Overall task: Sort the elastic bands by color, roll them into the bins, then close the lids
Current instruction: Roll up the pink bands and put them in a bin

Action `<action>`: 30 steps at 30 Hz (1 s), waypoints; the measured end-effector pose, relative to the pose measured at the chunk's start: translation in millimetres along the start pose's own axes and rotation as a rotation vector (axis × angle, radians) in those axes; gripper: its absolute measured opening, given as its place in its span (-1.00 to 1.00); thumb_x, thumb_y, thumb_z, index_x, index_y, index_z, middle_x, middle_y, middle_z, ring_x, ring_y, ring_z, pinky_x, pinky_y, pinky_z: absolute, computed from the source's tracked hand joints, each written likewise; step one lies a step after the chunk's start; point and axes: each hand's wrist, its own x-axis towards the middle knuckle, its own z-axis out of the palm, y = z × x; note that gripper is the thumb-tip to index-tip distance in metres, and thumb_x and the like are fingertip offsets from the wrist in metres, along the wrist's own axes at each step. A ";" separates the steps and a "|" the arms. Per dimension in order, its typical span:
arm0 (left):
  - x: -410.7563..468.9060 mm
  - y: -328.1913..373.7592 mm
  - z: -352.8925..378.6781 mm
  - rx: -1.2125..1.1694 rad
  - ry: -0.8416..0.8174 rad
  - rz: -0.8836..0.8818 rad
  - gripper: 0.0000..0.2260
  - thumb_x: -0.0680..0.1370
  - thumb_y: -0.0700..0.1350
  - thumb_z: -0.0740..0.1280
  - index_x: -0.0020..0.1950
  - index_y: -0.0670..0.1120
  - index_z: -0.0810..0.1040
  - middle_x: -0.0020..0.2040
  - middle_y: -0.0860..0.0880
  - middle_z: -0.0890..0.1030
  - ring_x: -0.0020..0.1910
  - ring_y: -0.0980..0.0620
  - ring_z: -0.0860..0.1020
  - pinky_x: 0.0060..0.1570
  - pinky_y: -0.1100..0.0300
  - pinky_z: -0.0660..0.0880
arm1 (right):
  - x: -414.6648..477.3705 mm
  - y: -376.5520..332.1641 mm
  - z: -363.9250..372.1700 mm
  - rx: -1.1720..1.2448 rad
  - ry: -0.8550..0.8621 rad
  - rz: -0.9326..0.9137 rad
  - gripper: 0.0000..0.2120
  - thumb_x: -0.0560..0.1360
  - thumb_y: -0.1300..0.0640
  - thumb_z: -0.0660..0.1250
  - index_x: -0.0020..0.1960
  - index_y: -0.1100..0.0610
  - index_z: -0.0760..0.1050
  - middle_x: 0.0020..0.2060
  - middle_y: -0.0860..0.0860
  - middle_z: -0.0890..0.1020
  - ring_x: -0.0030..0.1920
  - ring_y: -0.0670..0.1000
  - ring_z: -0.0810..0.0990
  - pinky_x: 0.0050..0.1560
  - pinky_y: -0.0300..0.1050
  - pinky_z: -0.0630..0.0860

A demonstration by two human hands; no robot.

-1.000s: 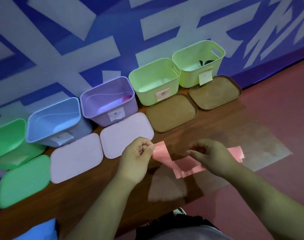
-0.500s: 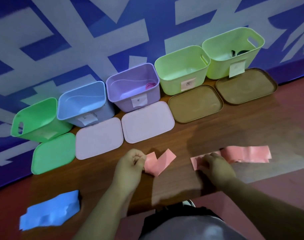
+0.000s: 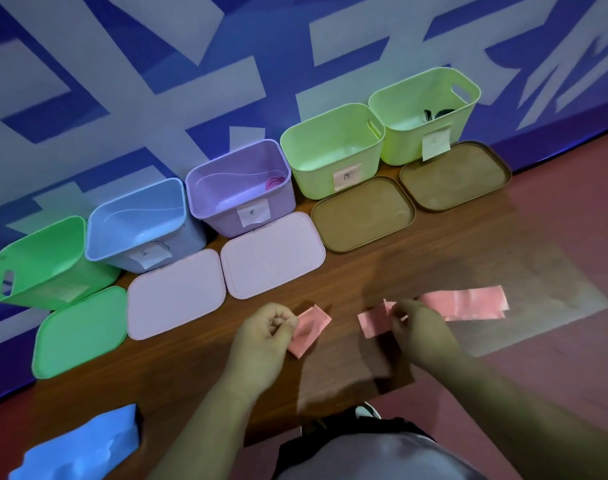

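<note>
A pink elastic band lies across the wooden table (image 3: 191, 368) in front of me. My left hand (image 3: 266, 336) is closed on its folded left end (image 3: 309, 329). My right hand (image 3: 422, 332) pinches the band's middle (image 3: 373, 322), and the rest of it stretches flat to the right (image 3: 468, 303). A blue band (image 3: 77, 448) lies crumpled at the near left. Several open bins stand against the wall: green (image 3: 39, 268), blue (image 3: 136, 226), purple (image 3: 240, 188) with a pink roll (image 3: 274, 183) inside, and two yellow-green ones (image 3: 330, 150), (image 3: 423, 112).
Lids lie flat in front of the bins: a green lid (image 3: 77, 330), two pale pink lids (image 3: 176, 292), (image 3: 273, 259) and two brown lids (image 3: 363, 213), (image 3: 455, 174). The green bin leans tilted. Something dark (image 3: 437, 114) sits in the far right bin. A blue patterned wall rises behind the bins.
The view has swung left, so the blue band and the green bin came into sight. My left hand has drawn the band's folded end closer, and my right hand has slid along the band.
</note>
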 end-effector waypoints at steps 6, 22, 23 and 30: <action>2.2 17.6 -0.6 -0.144 0.041 0.063 -0.79 0.57 -0.27 0.35 -0.20 -0.02 0.61 -0.31 0.12 0.63 -0.30 0.22 0.56 -0.22 0.35 0.46 | -2.8 -41.2 -53.2 0.139 0.062 -0.067 -0.80 0.49 0.13 0.35 -0.27 -0.01 0.41 -0.39 -0.09 0.54 -0.35 -0.06 0.48 -0.35 -0.18 0.23; 14.8 17.2 -74.9 -0.285 0.203 0.129 -0.85 0.55 -0.21 0.41 -0.21 -0.03 0.61 -0.29 0.02 0.63 -0.28 0.08 0.56 -0.12 0.12 0.50 | -8.5 -173.3 -108.8 0.034 -0.398 -0.447 -0.90 0.47 0.19 0.28 -0.17 0.01 0.48 -0.29 -0.05 0.63 -0.27 -0.11 0.58 -0.20 -0.09 0.51; 14.5 15.4 -81.7 -0.288 0.202 0.132 -0.85 0.55 -0.20 0.41 -0.20 -0.02 0.62 -0.27 0.00 0.64 -0.27 0.07 0.57 -0.11 0.11 0.51 | -9.9 -184.1 -107.4 -0.005 -0.422 -0.497 -0.90 0.46 0.19 0.29 -0.18 0.01 0.48 -0.31 -0.07 0.62 -0.29 -0.14 0.57 -0.24 -0.18 0.48; 9.0 12.2 -126.3 -0.313 0.161 0.191 -0.89 0.55 -0.18 0.40 -0.17 -0.05 0.62 -0.29 0.09 0.62 -0.30 0.18 0.54 -0.21 0.36 0.43 | -21.6 -241.1 -88.7 -0.208 -0.425 -0.671 -0.85 0.48 0.10 0.24 -0.23 -0.11 0.44 -0.38 -0.14 0.60 -0.36 -0.10 0.56 -0.28 -0.11 0.54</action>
